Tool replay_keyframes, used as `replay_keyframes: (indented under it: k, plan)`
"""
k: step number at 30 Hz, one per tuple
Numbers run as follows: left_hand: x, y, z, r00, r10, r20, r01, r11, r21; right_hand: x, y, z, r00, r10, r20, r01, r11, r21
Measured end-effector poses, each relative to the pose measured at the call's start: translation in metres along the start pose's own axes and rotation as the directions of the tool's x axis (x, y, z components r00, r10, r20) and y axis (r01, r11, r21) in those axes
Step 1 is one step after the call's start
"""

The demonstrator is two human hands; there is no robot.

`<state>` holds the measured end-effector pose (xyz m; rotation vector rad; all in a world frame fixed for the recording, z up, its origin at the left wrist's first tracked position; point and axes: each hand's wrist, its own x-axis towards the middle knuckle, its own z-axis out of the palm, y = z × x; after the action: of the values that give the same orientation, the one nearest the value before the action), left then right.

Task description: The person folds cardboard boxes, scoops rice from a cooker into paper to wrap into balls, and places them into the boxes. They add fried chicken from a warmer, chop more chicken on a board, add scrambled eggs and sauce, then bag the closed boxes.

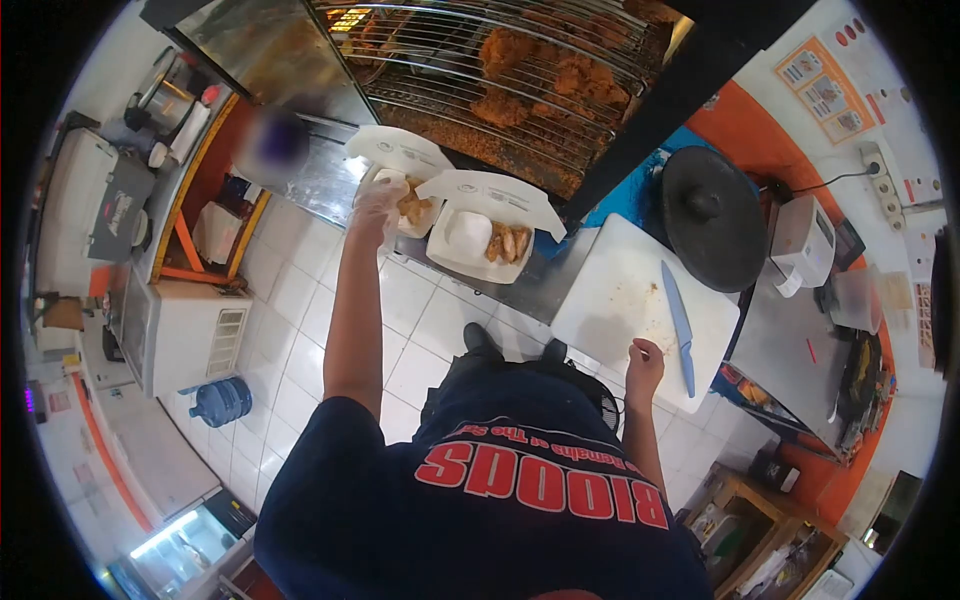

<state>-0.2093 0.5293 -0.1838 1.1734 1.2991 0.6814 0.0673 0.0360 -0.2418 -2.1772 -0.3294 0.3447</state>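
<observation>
My left hand [376, 212], in a clear plastic glove, reaches to the left side of an open white takeaway box [418, 228] with brown food pieces [413, 208] in it. Its fingers are blurred by the glove, so their grip is unclear. Beside it stands a second open box [466, 262], with a white rounded portion [469, 237] and browned strips [508, 243]. Bare and with curled fingers, my right hand [645, 366] is at the lower edge of a white cutting board [612, 290], left of a blue knife [679, 325]. Nothing shows in it.
A display case with wire racks [410, 100] and fried pieces [555, 80] rises behind the boxes. A large black lid [714, 225] lies beyond the board. A white appliance [803, 240] stands at the right, a blue water bottle [222, 401] on the floor at left.
</observation>
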Motion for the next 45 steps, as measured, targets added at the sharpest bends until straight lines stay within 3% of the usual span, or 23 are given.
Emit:
replay_keyframes:
  k: [4,5,8,11,14,15,18,20,21,25,27,28,30,31,33,34,36,38,40,41,42,43,45]
  plan:
    - [-0.013,0.005,-0.018,1.0,-0.024,0.009,0.023,0.998,0.055,-0.01,-0.027,0.02,1.0,0.015,0.016,-0.015,1.0,0.021]
    - [-0.034,0.018,-0.018,0.997,0.062,0.04,-0.065,0.993,0.095,-0.012,-0.035,0.026,0.999,0.034,0.037,-0.035,0.999,0.038]
    - [-0.104,0.053,0.0,0.959,0.121,0.256,-0.126,0.992,0.003,-0.021,-0.087,0.041,0.985,-0.108,0.133,0.081,0.977,0.196]
    - [-0.16,0.051,0.028,0.686,0.037,0.727,0.059,0.993,-0.106,-0.027,-0.172,0.041,0.841,-0.454,0.294,0.37,0.88,0.298]
    - [-0.21,0.06,0.061,0.318,-0.125,0.94,0.198,0.978,0.063,-0.024,-0.203,0.044,0.705,-0.614,0.356,0.525,0.788,0.321]
    - [-0.215,0.056,0.068,0.292,-0.121,0.949,0.19,0.979,0.066,-0.019,-0.201,0.041,0.619,-0.678,0.396,0.592,0.735,0.331]
    - [-0.226,0.051,0.091,0.291,-0.175,0.941,0.306,0.949,0.082,0.001,-0.174,0.032,0.55,-0.683,0.48,0.616,0.721,0.319]
    - [-0.233,0.062,0.095,0.308,-0.244,0.919,0.288,0.945,0.154,0.005,-0.163,0.022,0.577,-0.677,0.456,0.625,0.726,0.287]
    - [-0.223,0.035,0.095,0.21,-0.079,0.974,0.264,0.964,0.021,0.006,-0.158,0.016,0.664,-0.61,0.432,0.533,0.792,0.299]
    - [-0.24,0.032,0.107,0.197,-0.037,0.98,0.348,0.937,-0.035,0.022,-0.141,-0.007,0.839,-0.421,0.346,0.33,0.898,0.291]
    - [-0.252,0.044,0.116,0.31,-0.019,0.95,0.024,1.0,0.013,0.03,-0.118,-0.009,0.899,-0.339,0.276,0.252,0.918,0.306]
    - [-0.254,0.043,0.122,0.313,-0.018,0.95,0.018,1.0,0.013,0.032,-0.108,-0.011,0.898,-0.344,0.274,0.255,0.915,0.311]
    - [-0.259,0.04,0.134,0.226,0.191,0.955,-0.404,0.911,-0.086,0.035,-0.09,-0.017,0.959,-0.067,0.275,-0.035,0.937,0.348]
    - [-0.261,0.04,0.141,0.239,0.196,0.951,-0.412,0.907,-0.083,0.039,-0.076,-0.022,0.955,-0.08,0.284,-0.027,0.935,0.354]
    - [-0.265,0.044,0.148,0.131,0.205,0.97,-0.374,0.916,-0.143,0.054,-0.052,-0.034,0.97,0.062,0.237,-0.169,0.868,0.468]
    - [-0.27,0.045,0.153,0.195,0.224,0.955,-0.393,0.91,-0.133,0.057,-0.05,-0.045,0.948,-0.008,0.318,-0.161,0.849,0.502]
    - [-0.282,0.041,0.176,0.313,0.098,0.945,-0.04,0.995,-0.09,0.05,-0.081,-0.059,0.886,-0.215,0.411,-0.065,0.819,0.57]
    - [-0.276,0.016,0.2,0.397,0.12,0.91,-0.133,0.989,-0.073,0.026,-0.112,-0.07,0.781,-0.421,0.461,-0.198,0.533,0.823]
    - [-0.285,0.013,0.214,0.434,0.107,0.895,-0.221,0.975,-0.009,0.032,-0.1,-0.071,0.593,-0.388,0.706,-0.365,0.652,0.664]
    - [-0.295,0.022,0.219,0.481,-0.015,0.876,-0.014,1.0,0.024,0.042,-0.086,-0.058,0.617,-0.384,0.687,-0.139,0.806,0.576]
    - [-0.299,0.031,0.222,0.497,-0.137,0.857,0.19,0.981,0.047,0.054,-0.074,-0.051,0.609,-0.406,0.682,-0.136,0.793,0.594]
    - [-0.297,0.038,0.218,0.538,-0.134,0.832,-0.065,0.978,0.199,0.063,-0.076,-0.049,0.619,-0.375,0.69,-0.12,0.823,0.555]
    - [-0.293,0.056,0.197,0.54,-0.098,0.836,-0.099,0.979,0.179,0.075,-0.083,-0.039,0.71,-0.417,0.568,-0.032,0.786,0.617]
